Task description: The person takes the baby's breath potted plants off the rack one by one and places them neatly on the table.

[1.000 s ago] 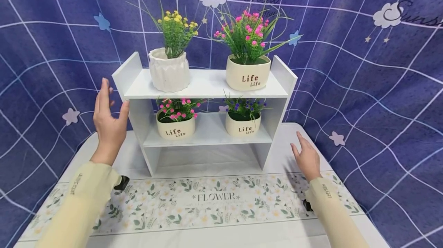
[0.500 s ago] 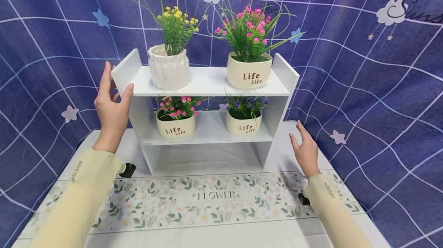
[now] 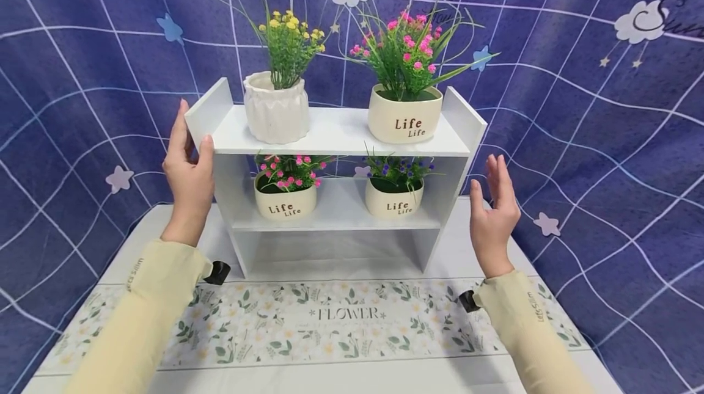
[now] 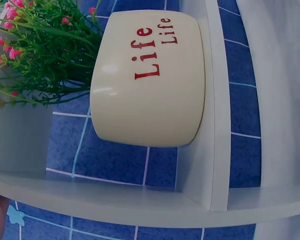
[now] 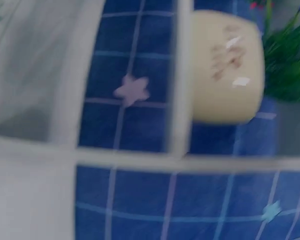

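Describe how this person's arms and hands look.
The left sleeve and right sleeve are pale yellow, each with small dark lettering near the wrist. A small black device shows at the left wrist, another at the right. The left hand and right hand are bare, without gloves.

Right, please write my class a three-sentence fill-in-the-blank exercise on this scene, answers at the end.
1. The shelf unit bears ____ flowerpots in all.
2. Of the pots on the top shelf, the right hand is nearer the one with ____ flowers.
3. The largest word printed on the table covering is ____.

Missing words: four; pink; FLOWER.
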`<state>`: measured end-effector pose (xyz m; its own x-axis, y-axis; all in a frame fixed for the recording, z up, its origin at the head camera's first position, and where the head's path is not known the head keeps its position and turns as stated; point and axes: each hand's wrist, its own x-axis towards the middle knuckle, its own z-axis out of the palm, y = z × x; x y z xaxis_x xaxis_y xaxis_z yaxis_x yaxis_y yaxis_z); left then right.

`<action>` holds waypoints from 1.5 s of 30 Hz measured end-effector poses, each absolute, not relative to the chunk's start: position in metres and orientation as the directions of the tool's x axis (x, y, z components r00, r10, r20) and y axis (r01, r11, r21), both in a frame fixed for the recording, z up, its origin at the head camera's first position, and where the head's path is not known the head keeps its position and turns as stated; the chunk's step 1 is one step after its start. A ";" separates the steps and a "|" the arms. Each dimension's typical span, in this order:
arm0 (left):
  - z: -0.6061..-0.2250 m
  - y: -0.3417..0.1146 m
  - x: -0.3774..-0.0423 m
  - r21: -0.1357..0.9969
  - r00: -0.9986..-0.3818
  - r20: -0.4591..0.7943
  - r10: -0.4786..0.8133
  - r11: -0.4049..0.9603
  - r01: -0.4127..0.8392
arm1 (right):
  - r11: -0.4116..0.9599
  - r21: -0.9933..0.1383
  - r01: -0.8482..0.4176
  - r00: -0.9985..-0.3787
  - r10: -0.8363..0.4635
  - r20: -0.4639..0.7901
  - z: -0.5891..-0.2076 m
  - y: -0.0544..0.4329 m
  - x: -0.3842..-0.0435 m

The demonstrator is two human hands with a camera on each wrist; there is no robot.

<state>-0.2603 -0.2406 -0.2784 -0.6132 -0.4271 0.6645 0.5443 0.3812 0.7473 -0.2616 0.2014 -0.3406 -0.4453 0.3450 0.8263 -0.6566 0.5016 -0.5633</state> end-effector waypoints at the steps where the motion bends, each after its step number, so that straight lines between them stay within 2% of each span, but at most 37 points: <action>1: -0.279 -0.240 -0.260 0.746 -0.609 0.666 -0.430 0.380 0.548 | 0.478 -0.549 -0.685 -0.424 0.351 0.835 -0.335 0.197 -0.259; 8: -0.280 -0.239 -0.261 0.735 -0.581 0.677 -0.451 0.382 0.560 | 0.435 -0.380 -0.816 -0.264 0.305 0.915 -0.307 0.164 -0.247; 10: -0.280 -0.239 -0.262 0.728 -0.571 0.685 -0.452 0.385 0.568 | 0.435 -0.340 -0.834 -0.241 0.268 0.933 -0.299 0.154 -0.244; 12: -0.279 -0.239 -0.262 0.721 -0.562 0.691 -0.453 0.389 0.573 | 0.403 -0.316 -0.859 -0.243 0.223 0.944 -0.291 0.144 -0.241; 18: -0.278 -0.238 -0.263 0.731 -0.568 0.681 -0.462 0.391 0.559 | 0.280 -0.339 -0.898 -0.322 0.107 0.941 -0.270 0.122 -0.238; 22: -0.278 -0.239 -0.263 0.731 -0.566 0.682 -0.463 0.400 0.553 | 0.243 -0.372 -0.896 -0.371 0.052 0.927 -0.260 0.109 -0.238; 36: -0.279 -0.238 -0.262 0.736 -0.564 0.677 -0.473 0.418 0.533 | 0.218 -0.515 -0.829 -0.540 -0.074 0.838 -0.226 0.071 -0.246; 45: -0.281 -0.237 -0.262 0.740 -0.553 0.672 -0.492 0.422 0.524 | 0.192 -0.657 -0.729 -0.682 -0.122 0.721 -0.214 0.059 -0.253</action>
<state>-0.2623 -0.2365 -0.2807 -0.5530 -0.4924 0.6721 0.5237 0.4219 0.7400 -0.2535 0.0594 -0.2139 -0.6824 -0.1221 0.7207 -0.7286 0.1922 -0.6574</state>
